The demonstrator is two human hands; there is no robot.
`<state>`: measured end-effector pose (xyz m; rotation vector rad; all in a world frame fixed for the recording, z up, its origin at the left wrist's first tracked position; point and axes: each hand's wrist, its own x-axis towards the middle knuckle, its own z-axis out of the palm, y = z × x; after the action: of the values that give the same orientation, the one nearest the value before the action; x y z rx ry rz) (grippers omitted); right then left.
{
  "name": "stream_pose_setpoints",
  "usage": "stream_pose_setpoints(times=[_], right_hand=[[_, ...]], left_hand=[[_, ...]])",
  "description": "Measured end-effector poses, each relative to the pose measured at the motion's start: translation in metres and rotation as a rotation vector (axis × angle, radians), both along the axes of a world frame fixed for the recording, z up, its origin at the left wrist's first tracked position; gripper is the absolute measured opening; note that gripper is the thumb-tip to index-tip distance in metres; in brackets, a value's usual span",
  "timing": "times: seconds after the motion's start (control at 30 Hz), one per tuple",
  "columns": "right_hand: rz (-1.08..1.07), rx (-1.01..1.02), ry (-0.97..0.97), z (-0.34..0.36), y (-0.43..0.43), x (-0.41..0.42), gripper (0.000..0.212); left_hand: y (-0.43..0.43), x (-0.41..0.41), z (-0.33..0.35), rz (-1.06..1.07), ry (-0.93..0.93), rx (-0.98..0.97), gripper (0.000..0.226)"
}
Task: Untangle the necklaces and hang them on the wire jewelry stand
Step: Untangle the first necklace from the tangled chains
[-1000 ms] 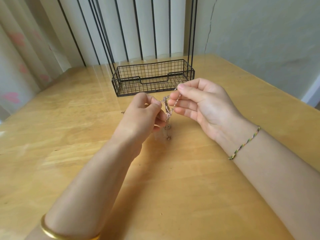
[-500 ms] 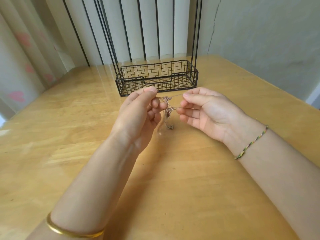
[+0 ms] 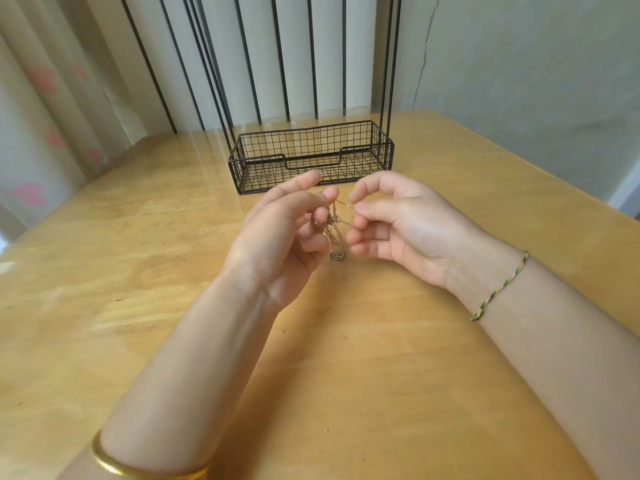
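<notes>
head view: the black wire jewelry stand sits on the wooden table just beyond my hands. my left hand and right hand, fingers curled, each pinch the tangled necklaces strung between them; a pendant hangs below.

The wire jewelry stand sits top middle, in my way. I can pass over the table left, right and below.

Black wire stand, gold bangle (plain), honey-brown table.
</notes>
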<state>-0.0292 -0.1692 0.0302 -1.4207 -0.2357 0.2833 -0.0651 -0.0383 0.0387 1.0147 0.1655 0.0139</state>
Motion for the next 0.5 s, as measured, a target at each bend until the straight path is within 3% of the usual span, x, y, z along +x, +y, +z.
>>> stream_pose_setpoints(times=[0.2, 0.4, 0.5], right_hand=[[0.102, -0.160, -0.122, 0.0046, 0.0014, -0.0059, 0.021], [0.174, -0.231, -0.178, 0.0059, -0.0024, -0.0081, 0.002], [0.137, -0.281, -0.230, 0.0055, -0.0033, -0.0070, 0.007]], left_hand=[[0.0002, -0.0009, 0.0007, 0.036, -0.013, 0.061, 0.028], [0.0041, -0.0027, 0.0011, 0.106, -0.035, 0.277, 0.023], [0.0050, -0.0028, -0.0007, 0.122, -0.034, 0.459, 0.024]])
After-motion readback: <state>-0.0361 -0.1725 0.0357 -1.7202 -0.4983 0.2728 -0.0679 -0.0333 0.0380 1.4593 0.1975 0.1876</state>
